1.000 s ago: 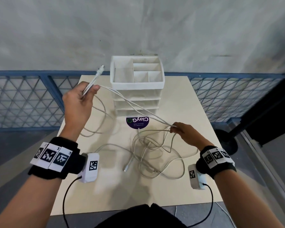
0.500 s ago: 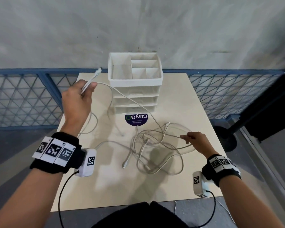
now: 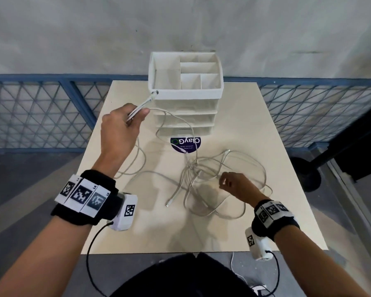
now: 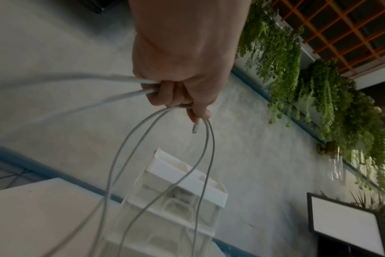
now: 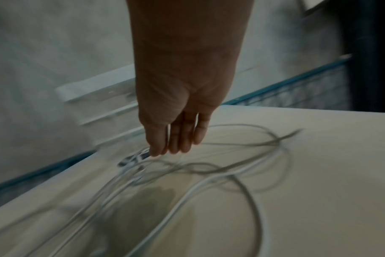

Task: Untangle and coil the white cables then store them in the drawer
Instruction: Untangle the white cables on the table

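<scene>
We find the left hand (image 3: pixel 118 133) raised at 10 o'clock above the table (image 3: pixel 276 189), fingers curled tight round several strands of white cables (image 3: pixel 201 179); one connector (image 3: pixel 154 94) pokes out toward the drawer unit (image 3: pixel 185 99), which stands at 12 o'clock with all drawers closed. The remaining cable lies tangled on the table at centre, trailing up to the held strands. The right hand (image 3: pixel 234 185) hovers at 4 o'clock over the tangle, fingers relaxed and extended, holding nothing. A purple sticker (image 3: pixel 185 144) sits just before the unit.
</scene>
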The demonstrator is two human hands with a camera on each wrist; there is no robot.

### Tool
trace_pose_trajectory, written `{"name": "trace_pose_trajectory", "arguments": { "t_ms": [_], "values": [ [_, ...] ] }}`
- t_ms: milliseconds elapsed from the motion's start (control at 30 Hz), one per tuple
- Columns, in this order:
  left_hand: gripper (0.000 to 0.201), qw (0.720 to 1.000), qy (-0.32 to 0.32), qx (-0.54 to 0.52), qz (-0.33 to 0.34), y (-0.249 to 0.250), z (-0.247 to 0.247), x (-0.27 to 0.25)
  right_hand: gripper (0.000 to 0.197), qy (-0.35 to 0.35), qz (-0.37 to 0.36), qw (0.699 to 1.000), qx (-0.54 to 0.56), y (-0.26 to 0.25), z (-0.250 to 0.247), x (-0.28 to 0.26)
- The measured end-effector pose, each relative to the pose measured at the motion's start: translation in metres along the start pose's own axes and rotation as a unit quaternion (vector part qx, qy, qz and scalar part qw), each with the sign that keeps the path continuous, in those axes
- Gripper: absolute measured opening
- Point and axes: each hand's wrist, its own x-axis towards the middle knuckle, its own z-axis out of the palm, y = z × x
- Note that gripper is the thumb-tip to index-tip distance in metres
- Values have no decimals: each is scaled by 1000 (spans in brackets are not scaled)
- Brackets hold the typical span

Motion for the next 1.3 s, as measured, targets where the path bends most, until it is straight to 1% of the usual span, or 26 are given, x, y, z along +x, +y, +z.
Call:
{"name": "trace_pose_trajectory", "arguments": {
  "t_ms": [67, 100, 133, 200, 300, 367, 433, 500, 600, 667, 733, 767, 833, 867, 900, 933, 1033, 1100, 1167, 1200, 1300],
  "values": [
    [44, 1000, -11, 2, 0, -2, 4, -5, 19, -127, -55, 990, -4, -23, 22, 7],
    [46, 1000, -17, 4, -5, -3, 5, -7, 24, -180, -66, 981, -19, -30, 33, 11],
    [46, 1000, -23, 5, -8, -4, 7, -9, 28, -214, -66, 974, -38, -34, 42, 14],
    [46, 999, -28, 11, -10, -6, 7, -11, 33, -230, -63, 969, -63, -35, 54, 21],
    [43, 999, -36, 20, -10, -5, 7, -13, 24, -210, -79, 971, -80, -36, 56, 30],
    [38, 998, -50, 28, -17, -7, 9, -14, 22, -187, -91, 975, -76, -37, 50, 36],
    [35, 996, -75, 30, -20, -9, 12, -16, 24, -158, -88, 980, -79, -42, 39, 38],
    [32, 992, -120, 22, -18, -9, 17, -18, 24, -124, -92, 986, -67, -51, 25, 40],
    [17, 984, -177, -14, -28, -5, 27, -20, 20, -49, -88, 995, 6, -69, -11, 38],
    [11, 983, -180, -38, -26, -3, 31, -20, 14, 18, -84, 995, 55, -82, -46, 30],
    [23, 982, -181, -52, -23, -2, 33, -19, 9, 81, -88, 984, 132, -97, -83, 18],
    [28, 979, -188, -70, -24, 1, 34, -17, 6, 97, -95, 972, 194, -107, -101, 9],
    [33, 966, -209, -149, -35, 7, 37, -16, 3, 96, -127, 938, 307, -126, -130, -3],
    [33, 954, -219, -199, -43, 13, 40, -16, 2, 84, -146, 927, 336, -135, -138, -7],
    [32, 942, -225, -245, -48, 19, 42, -17, 4, 74, -159, 922, 346, -143, -142, -7],
    [31, 933, -226, -276, -47, 27, 45, -17, 9, 73, -166, 923, 339, -150, -144, -7],
    [29, 920, -226, -316, -46, 47, 53, -22, 23, 90, -160, 930, 318, -167, -134, 1],
    [28, 903, -241, -353, -50, 56, 56, -26, 23, 99, -152, 928, 326, -174, -127, 6],
    [27, 881, -263, -391, -47, 62, 58, -30, 18, 111, -149, 920, 346, -178, -123, 9],
    [27, 874, -272, -400, -49, 64, 58, -32, 17, 126, -144, 915, 354, -178, -122, 11],
    [30, 856, -281, -426, -79, 62, 56, -34, 25, 199, -115, 903, 362, -173, -114, 15]
  ]
}}
